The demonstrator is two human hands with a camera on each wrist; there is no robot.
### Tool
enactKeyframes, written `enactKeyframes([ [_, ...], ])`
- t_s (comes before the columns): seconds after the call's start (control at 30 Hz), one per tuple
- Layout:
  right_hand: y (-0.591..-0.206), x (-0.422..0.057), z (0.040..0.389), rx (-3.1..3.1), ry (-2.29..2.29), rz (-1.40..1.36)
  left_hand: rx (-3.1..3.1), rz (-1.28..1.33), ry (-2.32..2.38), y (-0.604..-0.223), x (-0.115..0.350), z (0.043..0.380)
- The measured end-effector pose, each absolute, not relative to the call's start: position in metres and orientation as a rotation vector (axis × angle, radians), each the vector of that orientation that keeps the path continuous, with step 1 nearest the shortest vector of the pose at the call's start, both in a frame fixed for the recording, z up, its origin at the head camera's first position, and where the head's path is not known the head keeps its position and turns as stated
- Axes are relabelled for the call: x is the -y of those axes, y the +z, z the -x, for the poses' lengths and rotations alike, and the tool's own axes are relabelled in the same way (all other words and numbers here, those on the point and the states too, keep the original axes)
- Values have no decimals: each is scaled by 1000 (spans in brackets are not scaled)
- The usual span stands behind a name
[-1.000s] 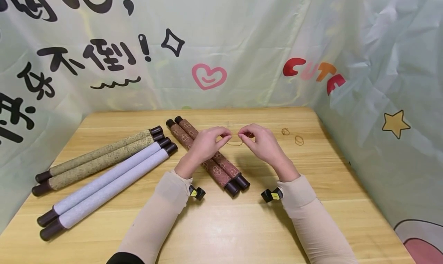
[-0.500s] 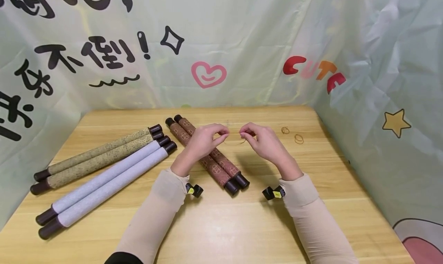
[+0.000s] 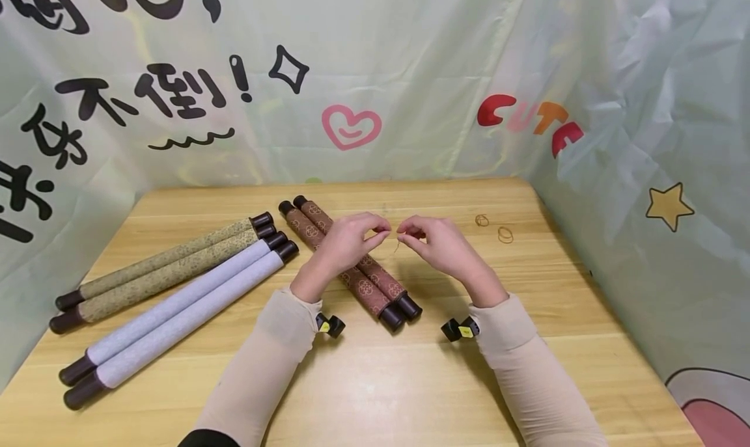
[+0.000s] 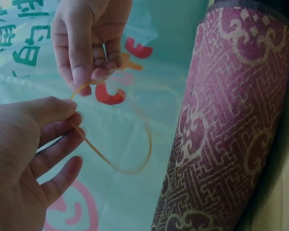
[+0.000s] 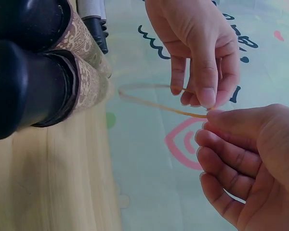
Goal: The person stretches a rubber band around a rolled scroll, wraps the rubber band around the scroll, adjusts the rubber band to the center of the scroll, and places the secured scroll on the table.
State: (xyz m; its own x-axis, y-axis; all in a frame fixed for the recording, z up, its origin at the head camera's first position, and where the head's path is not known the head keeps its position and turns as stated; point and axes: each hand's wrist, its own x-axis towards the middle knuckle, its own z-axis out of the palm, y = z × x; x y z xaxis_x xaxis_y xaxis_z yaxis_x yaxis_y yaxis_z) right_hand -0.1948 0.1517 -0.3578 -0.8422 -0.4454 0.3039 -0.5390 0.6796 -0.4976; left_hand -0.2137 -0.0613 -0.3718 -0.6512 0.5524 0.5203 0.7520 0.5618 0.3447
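Note:
A thin tan rubber band (image 4: 130, 172) hangs as a loop between both hands. My left hand (image 3: 347, 240) pinches it between thumb and fingertips, above the brown patterned scroll (image 3: 364, 289). From the other side my right hand (image 3: 441, 244) pinches the same band, its thumb and fingers close to the left ones. In the right wrist view the rubber band (image 5: 156, 104) stretches out as a narrow, blurred loop. The brown scroll, rolled from both ends into two parallel rolls with dark end caps, lies slantwise under the left hand.
On the wooden table (image 3: 375, 395), an olive patterned scroll (image 3: 176, 263) and a pale lavender scroll (image 3: 190, 317) lie at the left. Two more rubber bands, one tangled (image 3: 482, 220) and one looped (image 3: 505, 235), lie right of the hands. Printed curtains (image 3: 410, 141) stand behind and at the right.
Both hands stay over the same spot. They draw slightly apart, then come closer together again, and the band between them now hangs looser. The scrolls lie as before.

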Motion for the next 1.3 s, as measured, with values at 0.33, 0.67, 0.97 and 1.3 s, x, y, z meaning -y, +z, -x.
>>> enactKeyframes([
  [0.33, -359, -153, 194, 2746, 864, -797, 2435, 1114, -755, -372, 58, 213],
  [0.67, -345, -163, 191, 2804, 910, -729, 2458, 1129, -718, -373, 60, 216],
  [0.97, -338, -171, 188, 2770, 868, -699, 2533, 1124, -713, -375, 59, 217],
  [1.3, -336, -176, 188, 2766, 837, -663, 2613, 1219, -648, -378, 60, 215],
])
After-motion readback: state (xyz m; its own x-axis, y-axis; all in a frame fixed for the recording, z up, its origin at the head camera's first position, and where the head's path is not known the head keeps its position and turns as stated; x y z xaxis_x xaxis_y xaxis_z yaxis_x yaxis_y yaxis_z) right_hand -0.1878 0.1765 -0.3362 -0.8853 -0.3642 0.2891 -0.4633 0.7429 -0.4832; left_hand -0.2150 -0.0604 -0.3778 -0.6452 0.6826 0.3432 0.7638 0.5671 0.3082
